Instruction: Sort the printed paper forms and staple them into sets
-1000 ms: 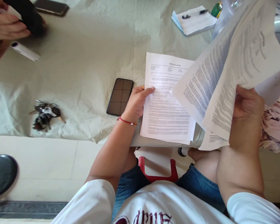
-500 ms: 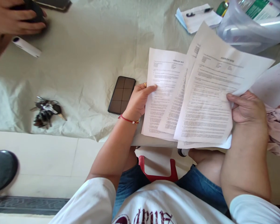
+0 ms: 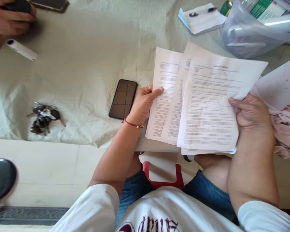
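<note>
Two hands on one fan of printed sheets (image 3: 205,106) at the near table edge: left hand (image 3: 145,104) flat, forefinger pressing the left margin of the bottom sheet; right hand (image 3: 252,112) closed on the right edge of the top sheets, thumb over the paper. Long axis running away from the body, headings at the far end, upper sheets tilted slightly rightward. Right hand nearer the loose top sheets. Dark phone (image 3: 123,99) just left of the left hand, keys (image 3: 44,117) well apart
</note>
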The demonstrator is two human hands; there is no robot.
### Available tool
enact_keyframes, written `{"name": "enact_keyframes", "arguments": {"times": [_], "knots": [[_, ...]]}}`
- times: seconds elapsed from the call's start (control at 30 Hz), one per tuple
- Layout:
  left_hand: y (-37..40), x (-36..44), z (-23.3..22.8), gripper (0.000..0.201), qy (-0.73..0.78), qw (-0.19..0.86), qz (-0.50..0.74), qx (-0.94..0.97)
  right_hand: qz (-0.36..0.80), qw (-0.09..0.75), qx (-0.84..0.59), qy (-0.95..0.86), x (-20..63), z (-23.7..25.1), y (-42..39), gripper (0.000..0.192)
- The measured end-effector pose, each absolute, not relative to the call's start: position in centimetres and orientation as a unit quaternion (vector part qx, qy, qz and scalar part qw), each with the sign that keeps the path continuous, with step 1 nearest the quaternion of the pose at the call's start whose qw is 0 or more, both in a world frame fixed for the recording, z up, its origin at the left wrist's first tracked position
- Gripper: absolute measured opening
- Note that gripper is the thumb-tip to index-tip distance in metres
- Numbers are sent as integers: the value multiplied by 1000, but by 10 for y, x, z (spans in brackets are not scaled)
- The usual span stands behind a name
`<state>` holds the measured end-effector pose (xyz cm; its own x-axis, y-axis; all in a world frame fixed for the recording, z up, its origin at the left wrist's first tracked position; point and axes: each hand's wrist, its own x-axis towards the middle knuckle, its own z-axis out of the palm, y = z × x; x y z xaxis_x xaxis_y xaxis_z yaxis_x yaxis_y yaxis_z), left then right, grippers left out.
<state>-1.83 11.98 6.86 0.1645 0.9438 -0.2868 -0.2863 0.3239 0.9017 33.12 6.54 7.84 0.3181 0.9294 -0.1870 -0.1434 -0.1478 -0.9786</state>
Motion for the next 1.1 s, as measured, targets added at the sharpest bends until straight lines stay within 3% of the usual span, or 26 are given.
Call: {"name": "enact_keyframes", "arguments": {"times": [0.43, 1.1], "knots": [[119, -20, 67, 27, 465, 662, 464, 360, 481, 557, -588, -336, 325, 79, 69, 55], [118, -16, 67, 35, 470, 649, 474, 365, 502, 532, -589, -344, 313, 75, 71, 56]]}}
